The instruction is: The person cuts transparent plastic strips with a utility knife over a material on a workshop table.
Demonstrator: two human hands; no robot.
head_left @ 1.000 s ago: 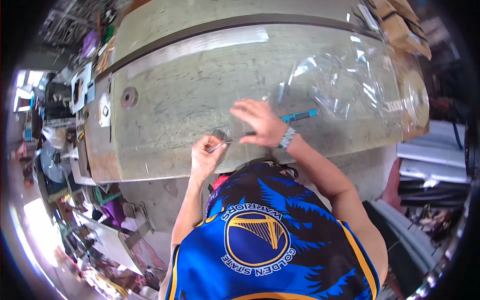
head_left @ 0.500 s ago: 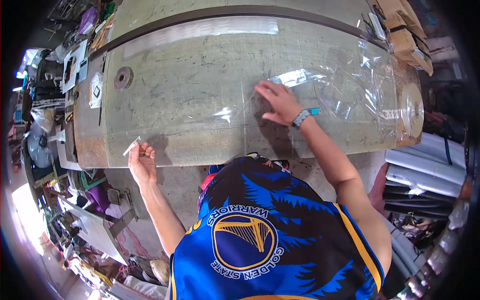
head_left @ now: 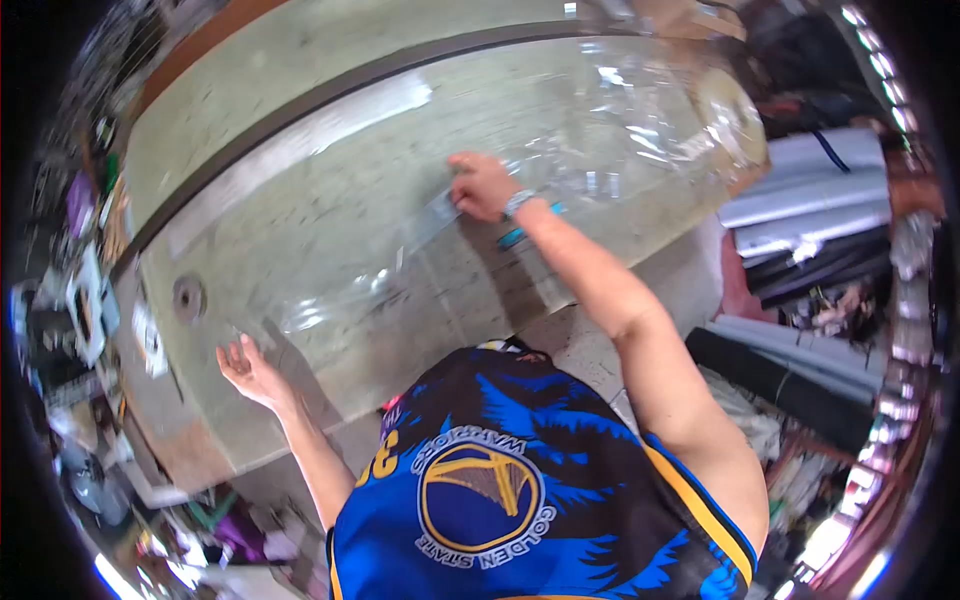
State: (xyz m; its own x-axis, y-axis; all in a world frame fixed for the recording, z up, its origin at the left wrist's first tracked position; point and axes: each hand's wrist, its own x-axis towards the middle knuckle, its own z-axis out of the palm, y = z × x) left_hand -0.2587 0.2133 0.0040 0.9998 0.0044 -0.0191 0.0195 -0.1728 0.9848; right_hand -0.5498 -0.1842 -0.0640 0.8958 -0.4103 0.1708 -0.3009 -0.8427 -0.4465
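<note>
Clear plastic film (head_left: 380, 280) lies across the worktable (head_left: 330, 210), with bright glints along it. My right hand (head_left: 482, 190), wearing a patterned wristband, is over the middle of the table. Its fingers are curled at a clear edge of the film, with the index finger pointing left; blur hides the exact grip. Under that wrist rests a narrow teal object (head_left: 525, 230). Near the table's front left, my left hand (head_left: 252, 372) is palm up with its fingers apart. A faint clear scrap shows by its fingertips, too blurred to name.
A brown tape roll (head_left: 188, 298) sits on the left, and a larger clear roll (head_left: 728, 110) at the right end. A dark bar (head_left: 330, 95) crosses the table behind a pale flat strip (head_left: 350, 120). Silvery rolls (head_left: 810, 185) are stacked off the right side.
The view has turned and shifted, so the table now slants. My left hand has opened from its pinch, and the white strip it held no longer shows clearly. My right hand's spread fingers have curled.
</note>
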